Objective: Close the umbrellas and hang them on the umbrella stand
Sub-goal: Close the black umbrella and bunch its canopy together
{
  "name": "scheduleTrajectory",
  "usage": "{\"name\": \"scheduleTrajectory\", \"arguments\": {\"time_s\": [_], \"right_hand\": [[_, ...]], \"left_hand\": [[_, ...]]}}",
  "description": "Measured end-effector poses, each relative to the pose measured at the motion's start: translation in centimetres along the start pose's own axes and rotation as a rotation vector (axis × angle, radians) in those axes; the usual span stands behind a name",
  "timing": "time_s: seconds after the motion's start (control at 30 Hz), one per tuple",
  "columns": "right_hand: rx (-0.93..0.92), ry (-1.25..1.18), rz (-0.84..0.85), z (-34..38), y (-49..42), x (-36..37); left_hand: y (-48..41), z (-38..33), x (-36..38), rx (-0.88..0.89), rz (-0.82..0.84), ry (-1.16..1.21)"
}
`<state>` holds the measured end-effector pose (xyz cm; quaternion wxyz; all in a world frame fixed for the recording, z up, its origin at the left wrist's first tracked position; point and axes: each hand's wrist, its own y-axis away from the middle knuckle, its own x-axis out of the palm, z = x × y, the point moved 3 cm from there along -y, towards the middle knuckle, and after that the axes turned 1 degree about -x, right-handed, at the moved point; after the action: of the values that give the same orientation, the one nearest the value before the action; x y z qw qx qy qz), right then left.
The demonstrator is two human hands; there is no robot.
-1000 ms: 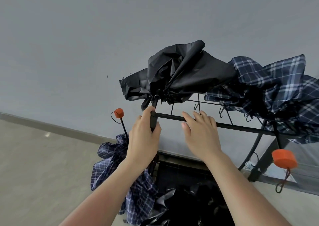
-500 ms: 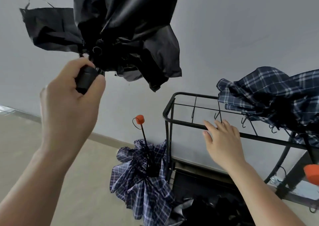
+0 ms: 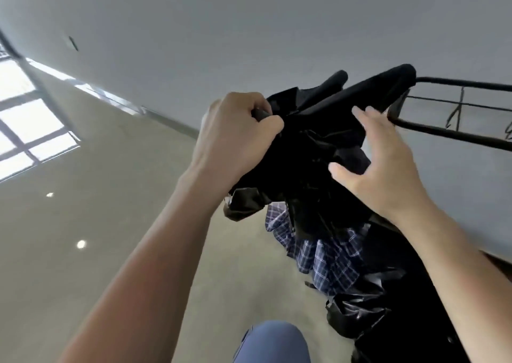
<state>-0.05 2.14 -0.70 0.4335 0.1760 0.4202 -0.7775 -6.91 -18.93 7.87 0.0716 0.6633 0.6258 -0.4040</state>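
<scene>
A crumpled black folding umbrella (image 3: 313, 152) hangs in the air at the middle of the view. My left hand (image 3: 235, 138) is shut on its dark handle at the umbrella's left end. My right hand (image 3: 379, 163) is spread, its fingers against the black canopy on the right side. The black metal umbrella stand (image 3: 454, 135) shows at the right edge, with small hooks on its inner rail. A blue plaid umbrella (image 3: 329, 254) lies low beside the stand, partly hidden by the black one.
More black umbrella fabric (image 3: 360, 315) is piled at the stand's foot, lower right. My knee in blue trousers (image 3: 274, 343) is at the bottom. A grey wall (image 3: 249, 29) runs behind; beige glossy floor (image 3: 83, 224) spreads left, with window light.
My left hand has brought the black umbrella down from overhead to chest level by the stand. My right hand left the stand's rail and reached onto the canopy. The view swung left.
</scene>
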Motion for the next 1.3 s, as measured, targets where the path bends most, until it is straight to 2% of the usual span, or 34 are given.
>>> {"name": "scheduleTrajectory", "arguments": {"time_s": [0.07,0.17,0.43,0.6,0.73,0.83,0.93,1.0,1.1,1.2,1.3], "right_hand": [[-0.015,-0.038,0.137,1.1,0.5,3.0],[0.003,0.086,0.229,0.8,1.5,6.2],[0.051,0.149,0.103,-0.9,4.6,8.8],[0.111,0.189,0.087,-3.4,5.3,7.3],[0.318,-0.033,0.097,-6.4,5.5,4.7],[0.448,-0.157,0.030,-8.4,5.7,2.8],[0.457,-0.104,0.043,-8.7,5.5,2.3],[0.440,-0.072,0.112,-7.9,5.1,2.8],[0.421,-0.138,0.203,-6.6,4.9,3.6],[0.434,-0.250,0.223,-5.9,5.0,3.6],[0.413,-0.268,0.235,-5.6,5.0,3.6]], "left_hand": [[0.7,0.5,0.7,0.001,0.024,-0.003],[1.5,0.4,1.3,0.013,0.066,-0.027],[2.9,-0.9,5.5,-0.006,0.300,0.059],[3.9,-1.7,8.9,0.034,0.412,0.285],[3.8,1.0,10.9,0.001,0.620,0.510],[6.4,7.1,13.4,-0.106,0.827,0.365],[10.7,10.5,16.9,-0.149,1.038,0.296],[12.6,10.3,19.5,-0.134,0.982,0.343],[13.4,8.7,22.1,-0.103,0.772,0.361],[12.7,8.0,23.1,-0.147,0.566,0.353],[11.9,7.7,23.2,-0.154,0.454,0.363]]}}
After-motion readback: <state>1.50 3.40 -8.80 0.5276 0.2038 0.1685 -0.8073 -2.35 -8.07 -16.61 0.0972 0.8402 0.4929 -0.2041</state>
